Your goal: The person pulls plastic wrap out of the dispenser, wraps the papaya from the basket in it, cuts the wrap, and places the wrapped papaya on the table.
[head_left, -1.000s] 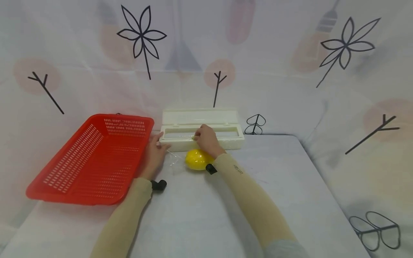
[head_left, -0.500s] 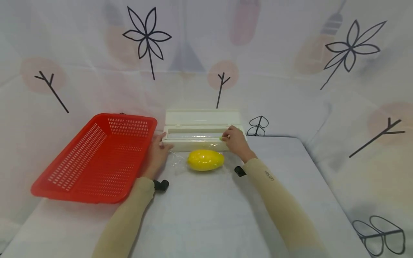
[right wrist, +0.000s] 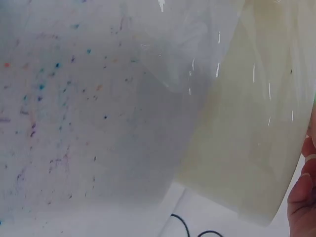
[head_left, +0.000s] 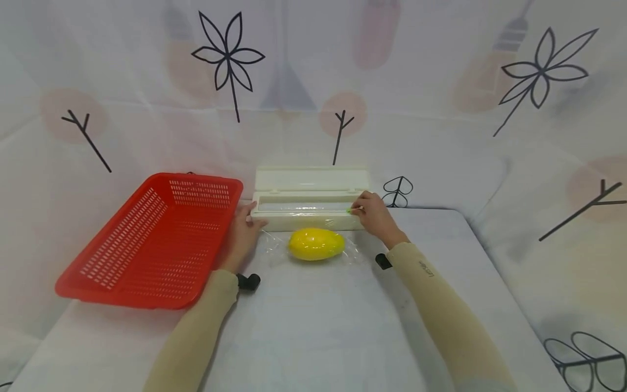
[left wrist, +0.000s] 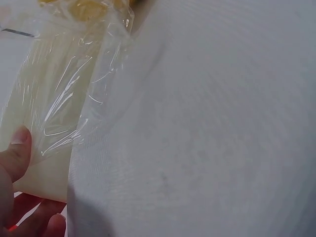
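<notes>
A long cream-white cling film dispenser [head_left: 308, 221], its lid raised behind it, lies at the back of the table. My left hand [head_left: 243, 233] grips its left end; in the left wrist view, the thumb [left wrist: 19, 153] presses the front face and the fingers reach round the end. At the right end, my right hand [head_left: 376, 216] pinches a small green slide cutter [head_left: 349, 210], mostly hidden by the fingers. Clear cling film [left wrist: 64, 106] hangs over the dispenser's front onto the table. A glossy yellow fruit [head_left: 316, 244], mango-like in shape, lies on the film just in front.
A red perforated plastic basket [head_left: 147, 247] stands at the left, close beside my left hand and forearm. Behind the table [head_left: 313, 326] hangs a patterned cloth [head_left: 294, 136], close to the raised lid. The table's right edge runs diagonally.
My right hand has slid the green cutter rightward along the dispenser, from near its middle to its right end. My left hand keeps its grip. The fruit is now fully uncovered by the right arm.
</notes>
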Demonstrator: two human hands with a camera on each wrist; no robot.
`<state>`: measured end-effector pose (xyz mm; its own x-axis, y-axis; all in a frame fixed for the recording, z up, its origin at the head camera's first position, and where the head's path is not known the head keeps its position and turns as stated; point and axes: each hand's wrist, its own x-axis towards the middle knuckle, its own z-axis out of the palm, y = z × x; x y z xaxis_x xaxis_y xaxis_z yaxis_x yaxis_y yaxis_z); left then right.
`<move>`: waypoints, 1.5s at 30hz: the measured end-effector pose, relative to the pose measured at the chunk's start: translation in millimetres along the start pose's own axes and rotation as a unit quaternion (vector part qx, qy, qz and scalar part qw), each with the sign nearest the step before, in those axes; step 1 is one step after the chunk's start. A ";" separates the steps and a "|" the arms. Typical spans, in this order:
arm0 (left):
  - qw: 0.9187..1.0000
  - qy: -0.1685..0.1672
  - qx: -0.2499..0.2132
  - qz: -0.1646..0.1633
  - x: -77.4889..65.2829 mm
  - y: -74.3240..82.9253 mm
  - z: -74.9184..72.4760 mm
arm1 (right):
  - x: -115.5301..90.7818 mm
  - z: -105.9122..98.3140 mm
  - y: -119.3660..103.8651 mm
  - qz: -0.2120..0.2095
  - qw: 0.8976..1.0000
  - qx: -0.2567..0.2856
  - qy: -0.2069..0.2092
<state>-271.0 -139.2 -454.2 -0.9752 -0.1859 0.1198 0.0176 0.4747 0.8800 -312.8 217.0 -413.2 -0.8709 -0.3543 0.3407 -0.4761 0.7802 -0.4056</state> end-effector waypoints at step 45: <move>0.999 -0.018 0.007 0.032 3.4 -5.6 -2.9 | -32.3 3.0 10.1 -0.018 0.989 -0.064 0.129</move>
<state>-273.8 -145.1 -457.4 -0.9797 -0.1237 0.1577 0.0765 0.4966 0.8646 -289.9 234.8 -430.8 -0.7857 -0.2523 0.5649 -0.4721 0.8345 -0.2840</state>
